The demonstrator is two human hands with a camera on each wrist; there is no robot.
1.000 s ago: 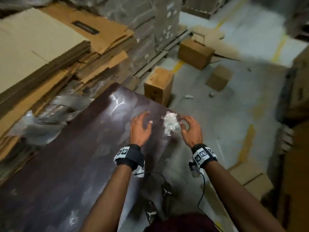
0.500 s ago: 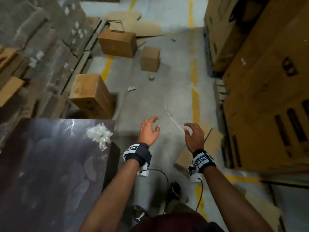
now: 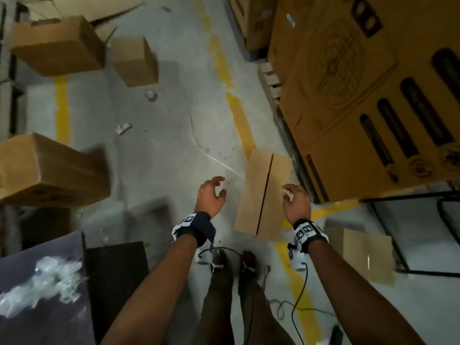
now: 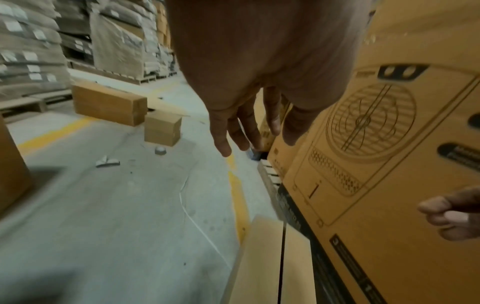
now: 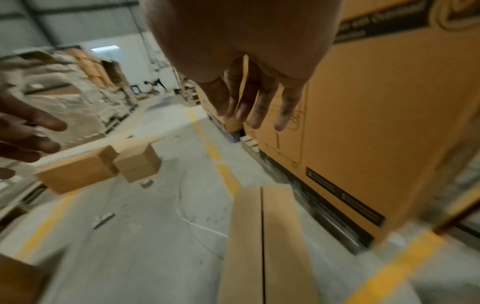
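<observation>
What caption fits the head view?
Left hand and right hand, empty, reach toward a cardboard box on the concrete floor.

Grey concrete floor (image 3: 161, 170), yellow lines (image 3: 239, 118)

Wrist rig and clothing, as I log them from the remote desk

Item 1: black left strap (image 3: 199, 230) behind the left hand (image 3: 210, 195), white coded tags (image 3: 188, 219), white left pod (image 3: 202, 257) beneath, thin looping left cable (image 3: 224, 248). Item 2: matching right strap (image 3: 314, 236) behind the right hand (image 3: 297, 202), white right pod (image 3: 295, 260), black right cable (image 3: 298, 295). Item 3: dark olive trousers (image 3: 216, 307). Item 4: dark shoes (image 3: 218, 262) with white logos.
</observation>
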